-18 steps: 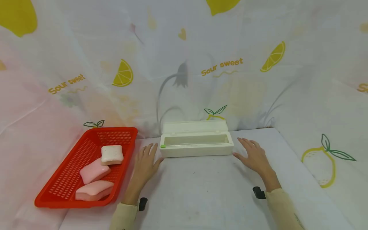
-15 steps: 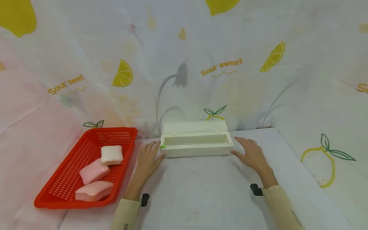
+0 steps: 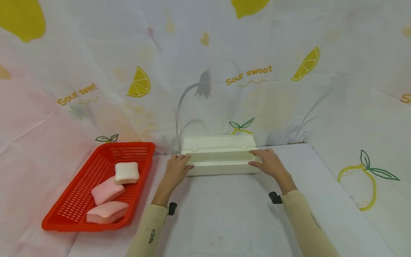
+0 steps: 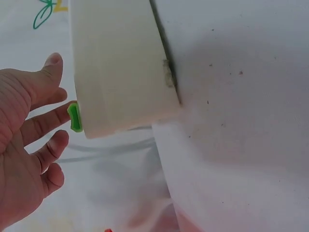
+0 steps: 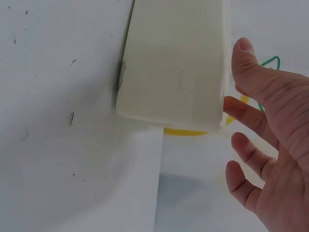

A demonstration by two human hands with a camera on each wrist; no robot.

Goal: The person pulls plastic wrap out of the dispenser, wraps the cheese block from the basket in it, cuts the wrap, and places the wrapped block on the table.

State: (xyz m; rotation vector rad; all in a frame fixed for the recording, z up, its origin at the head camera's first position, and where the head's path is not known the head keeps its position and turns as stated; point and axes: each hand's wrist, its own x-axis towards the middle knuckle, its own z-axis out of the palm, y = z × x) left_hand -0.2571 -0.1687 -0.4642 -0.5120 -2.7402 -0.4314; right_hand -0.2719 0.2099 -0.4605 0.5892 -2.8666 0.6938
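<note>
A long white box (image 3: 221,169), which looks like a cling film dispenser, stands against the back wall. Its lid (image 3: 218,141) is raised and leans backward. At the left end my left hand (image 3: 176,171) reaches over the rim with loosely bent fingers. The left wrist view shows a finger by the green slider (image 4: 75,117) and the thumb apart from the box. My right hand (image 3: 270,163) is at the right end. In the right wrist view its index finger meets the top edge of the box (image 5: 174,63), while the thumb stands off it.
On the left is a red plastic basket (image 3: 141,185) holding a white block (image 3: 126,172) and two pink blocks (image 3: 107,190), shaped like soap bars. A white cloth covers the table (image 3: 221,214). The lemon-print curtain (image 3: 205,71) hangs close behind the box.
Both hands have moved inward and now reach over the two ends of the box. The box, its raised lid and the basket stay where they were.
</note>
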